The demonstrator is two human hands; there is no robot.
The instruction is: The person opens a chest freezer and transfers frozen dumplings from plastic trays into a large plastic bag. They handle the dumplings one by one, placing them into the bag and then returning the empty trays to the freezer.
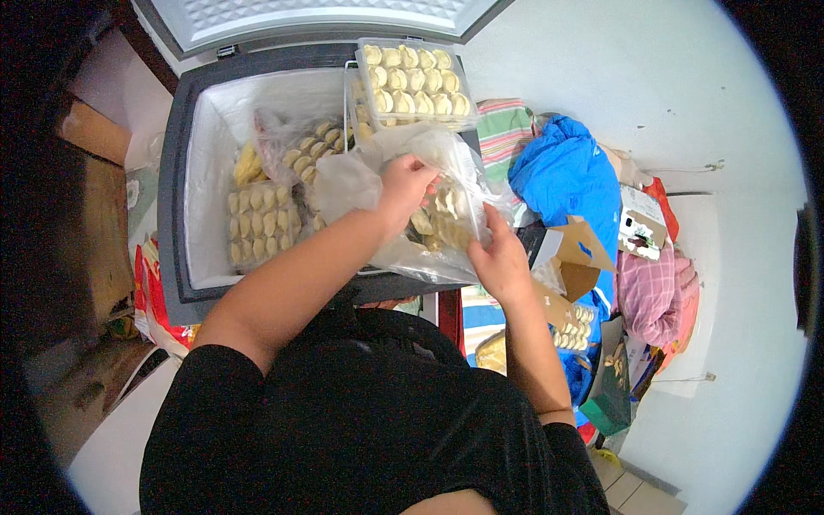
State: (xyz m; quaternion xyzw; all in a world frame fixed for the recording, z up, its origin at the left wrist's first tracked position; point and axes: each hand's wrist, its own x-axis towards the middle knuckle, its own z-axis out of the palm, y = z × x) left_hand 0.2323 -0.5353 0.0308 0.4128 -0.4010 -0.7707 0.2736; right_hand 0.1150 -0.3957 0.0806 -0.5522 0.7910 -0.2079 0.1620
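Dumplings (pixel 444 225) show inside a clear plastic bag (pixel 418 261) at the right end of an uncovered chest freezer (pixel 170 193). My left hand (pixel 402 193) pinches the upper part of the bag between thumb and fingers. At the bag's right side, my right hand (pixel 499 257) grips its edge with thumb and fingers. Behind the bag, a clear tray of dumplings (pixel 415 80) rests on the freezer's back right, above another tray. Down inside the freezer lie a tray of dumplings (pixel 262 222), more bagged dumplings (pixel 315 148) and a yellowish item (pixel 248 166).
The freezer lid (pixel 309 19) stands raised at the back. On the right are a striped cloth (pixel 505 138), a blue cloth (pixel 566 167), an opened cardboard box (pixel 582 254) and another tray of dumplings (pixel 573 328). A red and white bag (pixel 151 296) is at the freezer's left.
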